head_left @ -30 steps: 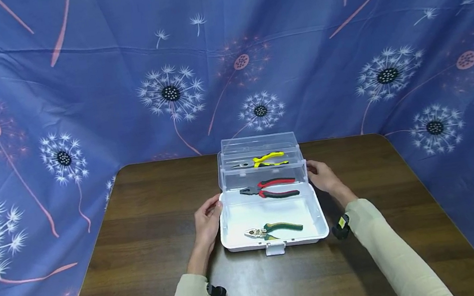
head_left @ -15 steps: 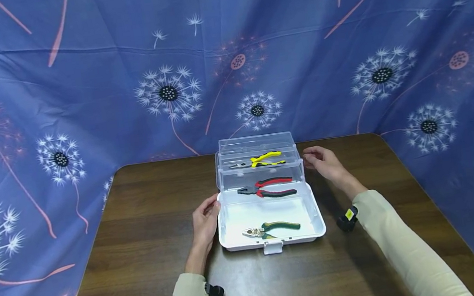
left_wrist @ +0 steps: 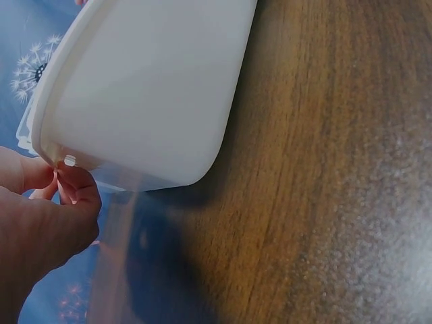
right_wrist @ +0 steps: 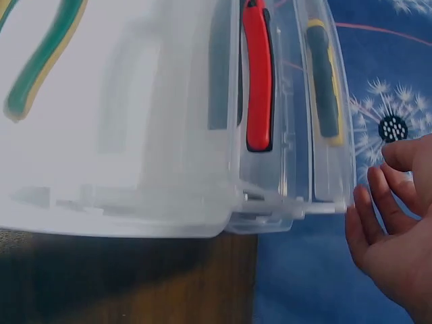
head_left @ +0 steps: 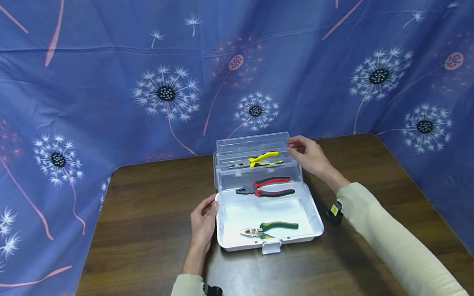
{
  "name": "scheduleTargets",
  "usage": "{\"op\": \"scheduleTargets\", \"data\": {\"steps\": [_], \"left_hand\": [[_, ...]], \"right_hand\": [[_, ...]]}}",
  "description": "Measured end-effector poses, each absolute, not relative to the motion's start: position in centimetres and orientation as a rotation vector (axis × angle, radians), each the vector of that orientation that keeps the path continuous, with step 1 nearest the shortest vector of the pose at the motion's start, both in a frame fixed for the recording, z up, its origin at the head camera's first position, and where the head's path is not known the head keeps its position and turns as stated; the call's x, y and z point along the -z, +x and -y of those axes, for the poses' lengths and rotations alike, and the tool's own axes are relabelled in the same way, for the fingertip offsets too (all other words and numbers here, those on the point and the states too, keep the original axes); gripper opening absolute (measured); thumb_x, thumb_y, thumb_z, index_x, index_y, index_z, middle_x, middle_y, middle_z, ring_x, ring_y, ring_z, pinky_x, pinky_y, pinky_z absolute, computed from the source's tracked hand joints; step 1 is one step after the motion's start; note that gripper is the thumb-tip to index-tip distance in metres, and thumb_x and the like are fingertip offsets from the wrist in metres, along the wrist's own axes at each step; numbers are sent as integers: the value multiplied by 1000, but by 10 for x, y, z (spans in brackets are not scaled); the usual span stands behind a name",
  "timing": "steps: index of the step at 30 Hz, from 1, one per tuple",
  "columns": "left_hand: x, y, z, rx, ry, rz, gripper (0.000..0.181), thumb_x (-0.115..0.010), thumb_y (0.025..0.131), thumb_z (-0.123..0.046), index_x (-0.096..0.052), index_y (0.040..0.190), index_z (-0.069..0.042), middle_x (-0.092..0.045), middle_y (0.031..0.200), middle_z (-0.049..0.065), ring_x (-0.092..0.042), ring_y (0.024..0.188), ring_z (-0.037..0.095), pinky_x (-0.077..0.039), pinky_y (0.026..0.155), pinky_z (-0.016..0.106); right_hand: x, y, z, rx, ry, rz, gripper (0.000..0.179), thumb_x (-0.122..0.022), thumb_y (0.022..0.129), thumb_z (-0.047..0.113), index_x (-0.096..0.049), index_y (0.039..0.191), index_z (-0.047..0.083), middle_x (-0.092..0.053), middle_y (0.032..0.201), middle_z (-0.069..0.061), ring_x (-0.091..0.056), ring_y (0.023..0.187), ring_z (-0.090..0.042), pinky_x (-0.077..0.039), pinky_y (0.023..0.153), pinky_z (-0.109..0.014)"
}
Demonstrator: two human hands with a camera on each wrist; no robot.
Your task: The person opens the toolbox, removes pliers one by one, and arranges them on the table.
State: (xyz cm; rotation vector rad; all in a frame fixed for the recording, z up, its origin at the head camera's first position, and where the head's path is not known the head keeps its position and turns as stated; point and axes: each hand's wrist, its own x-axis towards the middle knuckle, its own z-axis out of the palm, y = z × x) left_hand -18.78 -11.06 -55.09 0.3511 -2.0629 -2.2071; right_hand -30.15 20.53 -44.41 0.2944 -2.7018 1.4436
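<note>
A white toolbox (head_left: 234,222) stands with its clear stepped trays (head_left: 228,182) raised at the back. Green-handled combination pliers (head_left: 280,225) lie in the base. Red-and-black pliers (head_left: 275,193) rest in the lower tray, and yellow-and-black needle-nose pliers (head_left: 265,155) in the upper one. My left hand (head_left: 203,226) pinches the box's left back corner; the left wrist view shows thumb and finger meeting at the rim (left_wrist: 42,128). At the right end of the upper tray, my right hand (right_wrist: 398,246) has loosely bent fingers, its fingertips close to the clear plastic edge; contact is uncertain.
The box sits on a brown wooden table (head_left: 139,232), near its back edge. A blue dandelion-print cloth (head_left: 119,83) hangs behind and along both sides. A white latch (head_left: 271,248) hangs at the box front.
My right hand has moved from the box's right back side up and back to the upper tray's end. My left hand keeps its place at the corner, and the pliers have not moved.
</note>
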Motion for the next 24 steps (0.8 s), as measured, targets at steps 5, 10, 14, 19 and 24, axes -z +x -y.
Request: {"op": "scheduleTargets", "data": {"steps": [5, 10, 14, 19, 24], "left_hand": [[550, -187, 110, 2200, 351, 2066, 32, -61, 103, -8, -65, 133, 3, -65, 130, 21, -63, 104, 18, -52, 81, 18], [549, -187, 109, 2207, 366, 2052, 32, -62, 102, -7, -66, 132, 3, -66, 128, 21, -64, 100, 16, -52, 79, 19], [550, -188, 109, 2200, 381, 2065, 31, -63, 102, -8, -67, 132, 0, -67, 125, 18, -63, 101, 14, -52, 81, 18], [550, -188, 109, 2174, 379, 2083, 31, -63, 102, -8, -68, 131, 0, -67, 124, 18, -62, 105, 15, -51, 84, 17], [550, -188, 109, 2170, 368, 2082, 31, -63, 102, -8, -67, 131, 1, -67, 125, 19, -62, 103, 14, -51, 82, 18]], "right_hand": [[442, -301, -190, -1381, 338, 2708, 31, -61, 102, 6, -61, 131, -6, -65, 122, -23, -59, 113, -36, -47, 99, -49], [444, -302, -175, -1343, 470, 2735, 31, -62, 103, 9, -61, 131, -3, -64, 125, -21, -58, 117, -35, -46, 102, -52], [448, -303, -166, -1303, 601, 2783, 32, -63, 103, 8, -61, 132, -3, -61, 130, -22, -56, 120, -36, -45, 105, -53], [451, -304, -155, -1200, 732, 2812, 33, -63, 102, 8, -60, 132, -5, -60, 131, -22, -57, 123, -38, -46, 104, -55], [453, -305, -145, -1088, 787, 2861, 30, -63, 103, 11, -63, 130, -3, -60, 133, -21, -50, 128, -39, -40, 108, -56]]}}
